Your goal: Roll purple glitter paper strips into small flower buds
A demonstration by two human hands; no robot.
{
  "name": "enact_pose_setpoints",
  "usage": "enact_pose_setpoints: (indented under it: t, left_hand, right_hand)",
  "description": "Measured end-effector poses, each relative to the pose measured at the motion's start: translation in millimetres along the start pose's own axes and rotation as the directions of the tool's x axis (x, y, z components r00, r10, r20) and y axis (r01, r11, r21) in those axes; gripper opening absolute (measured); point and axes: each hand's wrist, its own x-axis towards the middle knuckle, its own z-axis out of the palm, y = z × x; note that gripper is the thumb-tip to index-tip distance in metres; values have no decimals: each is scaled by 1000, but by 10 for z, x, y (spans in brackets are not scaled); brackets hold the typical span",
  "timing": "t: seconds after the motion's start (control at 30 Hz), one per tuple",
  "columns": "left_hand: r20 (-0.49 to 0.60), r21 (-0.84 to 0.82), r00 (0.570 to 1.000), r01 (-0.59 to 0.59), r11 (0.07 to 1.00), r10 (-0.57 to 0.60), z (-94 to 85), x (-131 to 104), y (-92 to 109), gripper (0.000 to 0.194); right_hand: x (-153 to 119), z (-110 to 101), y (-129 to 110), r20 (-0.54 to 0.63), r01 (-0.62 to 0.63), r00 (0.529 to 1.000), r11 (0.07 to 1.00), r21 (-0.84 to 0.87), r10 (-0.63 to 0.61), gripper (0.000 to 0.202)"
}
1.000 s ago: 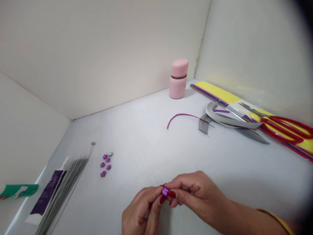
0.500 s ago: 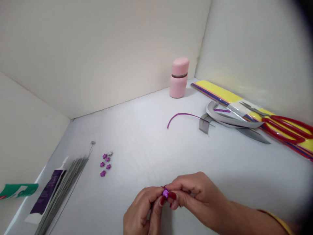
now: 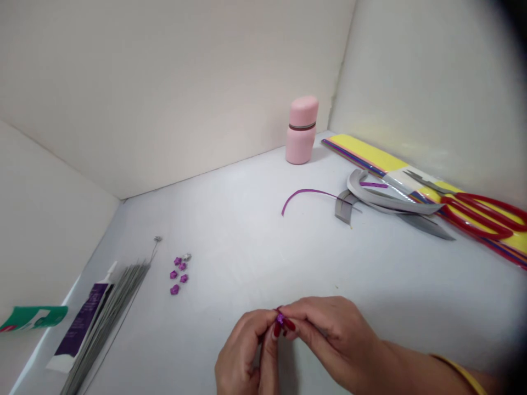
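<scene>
Fingers (image 3: pixel 275 330) of both hands (image 3: pixel 247 354) pinching purple star (image 3: pixel 280 318), bare tabletop (image 3: pixel 242 236) beyond, walls (image 3: pixel 173 93) edging it

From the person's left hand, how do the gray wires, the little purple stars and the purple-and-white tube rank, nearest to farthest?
From the left hand, in the head view:
1. Purple stars: to its left.
2. Gray wires: bundled, farther left.
3. Tube: just past the wires.
</scene>
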Motion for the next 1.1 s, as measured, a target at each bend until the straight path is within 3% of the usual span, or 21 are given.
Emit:
enact_pose_setpoints:
  t: [0.17, 0.3, 0.4, 0.57, 0.67, 0.83, 0.93, 1.1]
  left_hand:
    - [12, -112, 999, 44, 993, -43, -17, 52, -12, 17]
    - [97, -131, 995, 5, 991, 7, -44, 60, -57, 20]
    - [53, -110, 999, -1, 994, 6, -41, 32, -94, 24]
    - [-19, 68, 991, -128, 990, 129, -31, 8, -135, 19]
    - [-9, 28, 990, -138, 990, 138, -47, 28, -144, 20]
    - [30, -86, 997, -64, 994, 67, -88, 69, -111, 16]
    - [54, -114, 995, -80, 990, 86, -94, 81, -92, 18]
    - [37, -139, 989, -134, 981, 141, -94, 85, -109, 20]
  right_hand:
    - [43, 29, -5, 69, -256, 966, 902, 348, 248, 20]
    - [94, 35, -4, 219, -465, 878, 646, 605, 426, 22]
    - [114, 32, -8, 279, -524, 834, 521, 674, 476, 25]
    - [116, 49, -6, 288, -545, 812, 481, 687, 508, 28]
    - [109, 38, -8, 243, -511, 841, 562, 650, 483, 26]
    - [96, -62, -37, 112, -244, 969, 931, 271, 221, 17]
    - [101, -105, -55, 79, -111, 991, 989, 102, 103, 17]
    - [88, -99, -44, 36, -3, 999, 1000, 1, 3, 18]
